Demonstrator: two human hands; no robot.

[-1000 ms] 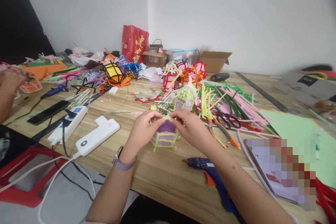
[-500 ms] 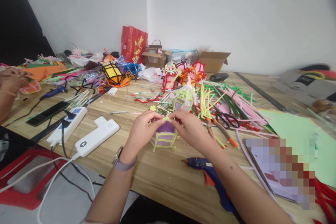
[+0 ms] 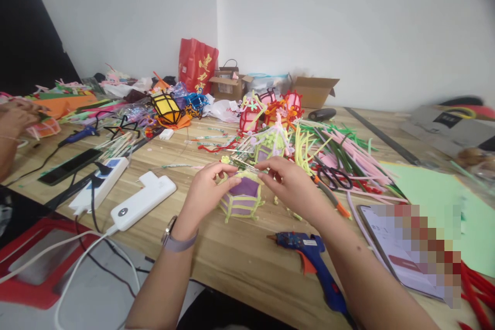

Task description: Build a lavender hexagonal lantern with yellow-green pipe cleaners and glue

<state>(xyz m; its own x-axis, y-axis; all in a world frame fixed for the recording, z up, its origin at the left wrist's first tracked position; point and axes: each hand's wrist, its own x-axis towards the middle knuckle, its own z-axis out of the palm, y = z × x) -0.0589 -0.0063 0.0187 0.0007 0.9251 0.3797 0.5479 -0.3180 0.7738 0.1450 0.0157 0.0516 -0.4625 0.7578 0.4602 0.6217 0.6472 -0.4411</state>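
Note:
A small lantern (image 3: 243, 202) with purple panels and a pale yellow-green pipe-cleaner frame stands on the table between my hands. My left hand (image 3: 216, 183) is closed at its upper left edge, thumb and fingers pinching the frame. Curled at the upper right edge is my right hand (image 3: 286, 183), thumb and forefinger close together; what they pinch is too small to make out. Thin pale strands show between the two sets of fingertips. A blue glue gun (image 3: 299, 241) lies to the right of the lantern, partly behind my right forearm.
Behind the lantern stands another purple and yellow-green one (image 3: 266, 149), beside loose pipe cleaners (image 3: 371, 160). Orange-handled pliers (image 3: 332, 196) and a phone (image 3: 394, 247) lie right. A power strip (image 3: 100, 185) and white charger (image 3: 143, 201) sit left. Another person's hand (image 3: 17, 118) works far left.
My hands have moved slightly apart along the lantern's top edge, uncovering more of its purple panel. My right hand and forearm have shifted right, and more of the glue gun shows.

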